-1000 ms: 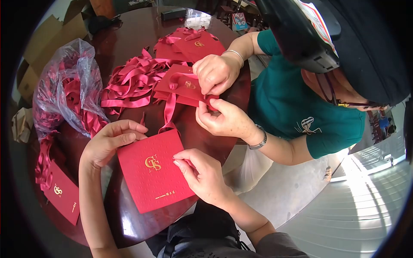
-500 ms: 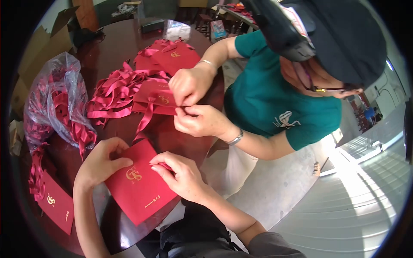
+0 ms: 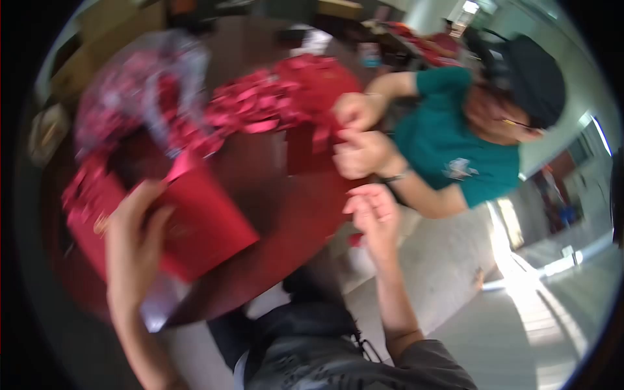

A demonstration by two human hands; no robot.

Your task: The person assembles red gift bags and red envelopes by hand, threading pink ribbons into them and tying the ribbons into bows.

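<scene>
The picture is blurred by motion. My left hand (image 3: 136,227) is at the left of the table, its thumb over the near side of a red paper gift bag (image 3: 211,224) and its fingers at the upper edge; a pink ribbon (image 3: 184,164) rises from the top. Partly under this bag lies another red bag (image 3: 91,229) with gold print. My right hand (image 3: 374,214) is raised past the table edge, fingers loosely bent and apart, with nothing visible in it. A small red patch (image 3: 355,240) shows just below it; what it is I cannot make out.
A co-worker in a green shirt (image 3: 429,140) works with both hands (image 3: 364,140) at a red bag (image 3: 302,153). Piled red ribbons (image 3: 260,101) and a clear plastic bag (image 3: 120,97) of ribbons lie on the dark round table (image 3: 234,162). Cardboard boxes (image 3: 107,32) stand behind.
The view has swung and shifted. My left hand and the red bag have moved left, over the other bag. My right hand has left the bag and moved right, its pinch loosened.
</scene>
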